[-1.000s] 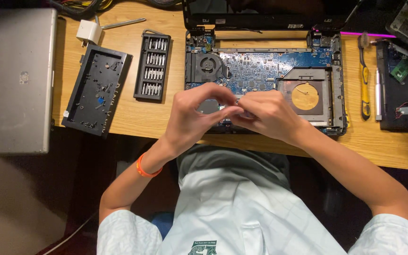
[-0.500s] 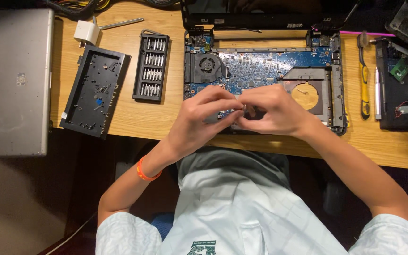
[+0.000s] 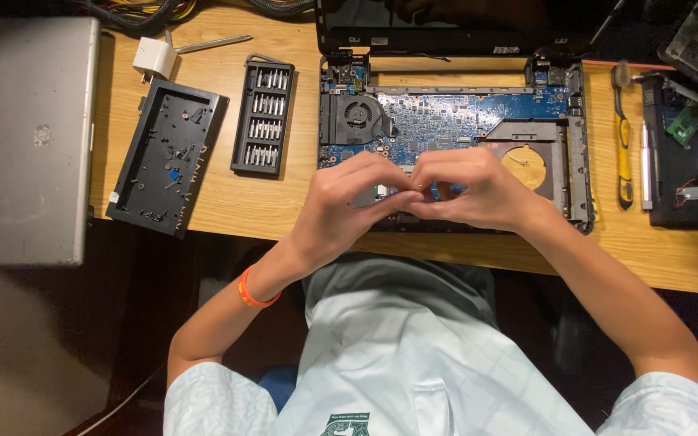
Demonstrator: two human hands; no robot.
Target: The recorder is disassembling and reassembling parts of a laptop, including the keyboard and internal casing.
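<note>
wooden desk (image 3: 462, 258) under dim light, opened laptop base (image 3: 454, 129) with blue circuit board and black fan lying on it. left hand (image 3: 349, 202) and right hand (image 3: 478, 190) curl together over the board's near edge, fingertips meeting and pinching something small (hidden, cannot tell what). orange wristband (image 3: 254, 292) on left wrist. black screwdriver bit case (image 3: 263, 117) and black panel (image 3: 167, 157) lie left, closed grey laptop (image 3: 26, 137) beyond, yellow-handled tool (image 3: 624, 145) right.
</note>
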